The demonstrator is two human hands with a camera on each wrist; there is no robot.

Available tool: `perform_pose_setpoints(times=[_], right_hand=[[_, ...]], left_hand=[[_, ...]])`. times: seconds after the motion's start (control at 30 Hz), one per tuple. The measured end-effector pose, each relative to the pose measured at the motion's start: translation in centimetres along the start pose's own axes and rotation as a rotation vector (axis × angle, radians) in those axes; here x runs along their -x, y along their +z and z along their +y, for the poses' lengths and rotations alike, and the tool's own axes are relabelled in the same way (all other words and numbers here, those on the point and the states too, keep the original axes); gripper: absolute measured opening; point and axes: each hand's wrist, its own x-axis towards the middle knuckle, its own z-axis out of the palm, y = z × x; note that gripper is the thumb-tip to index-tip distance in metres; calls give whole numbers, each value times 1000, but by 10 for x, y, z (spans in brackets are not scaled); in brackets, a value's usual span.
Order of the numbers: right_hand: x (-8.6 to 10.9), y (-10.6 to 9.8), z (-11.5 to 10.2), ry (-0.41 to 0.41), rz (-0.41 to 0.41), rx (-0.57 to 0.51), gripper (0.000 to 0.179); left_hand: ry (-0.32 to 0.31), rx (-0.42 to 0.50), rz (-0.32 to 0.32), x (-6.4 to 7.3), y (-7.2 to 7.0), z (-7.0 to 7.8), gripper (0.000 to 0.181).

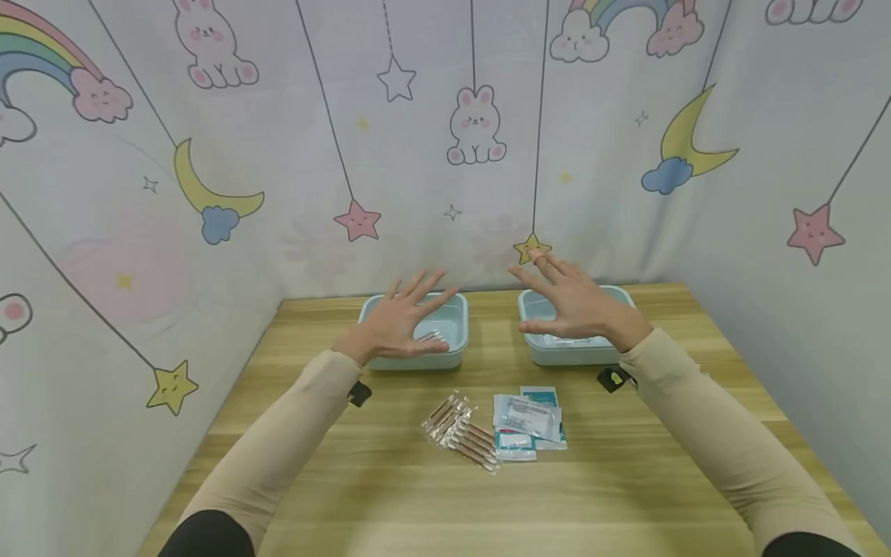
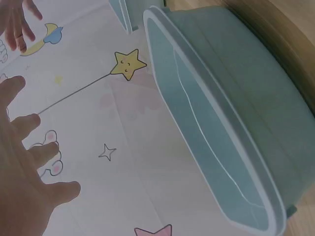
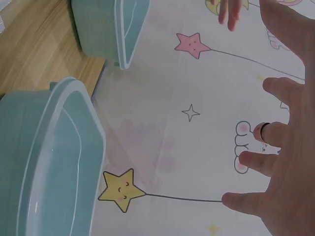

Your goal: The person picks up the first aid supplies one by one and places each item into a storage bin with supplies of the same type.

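My left hand [image 1: 402, 321] hovers over the left light-blue bin [image 1: 455, 325], fingers spread and holding nothing. Inside that bin a few small wrapped items [image 1: 433, 336] show past the hand. Above the right light-blue bin [image 1: 574, 356] my right hand [image 1: 574, 302] is raised, fingers apart, a ring on one of them. A clear packet [image 1: 567, 340] lies in this bin, partly hidden by the hand. In the left wrist view the left hand [image 2: 29, 172] is beside the bin's rim [image 2: 216, 118]; the right wrist view has the right hand [image 3: 280, 142] away from its bin [image 3: 64, 162].
Between the forearms, wrapped cotton swabs [image 1: 462, 433] with brown sticks lie on the wooden table [image 1: 390, 495]. Right beside them is a small pile of flat white and teal sachets [image 1: 529, 422]. A patterned curtain [image 1: 418, 170] hangs behind the bins and along both sides.
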Motion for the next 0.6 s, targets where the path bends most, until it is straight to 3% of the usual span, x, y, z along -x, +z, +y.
perform_pose_setpoints(times=[0.2,0.6], right_hand=[[-1,3,-6,-21,-42,-96,92],[-2,16,-19,-39,-43,-226,85]], left_hand=[[-90,144,15,18,10,-19,89],[-340,268,41,63,21,-63,87]])
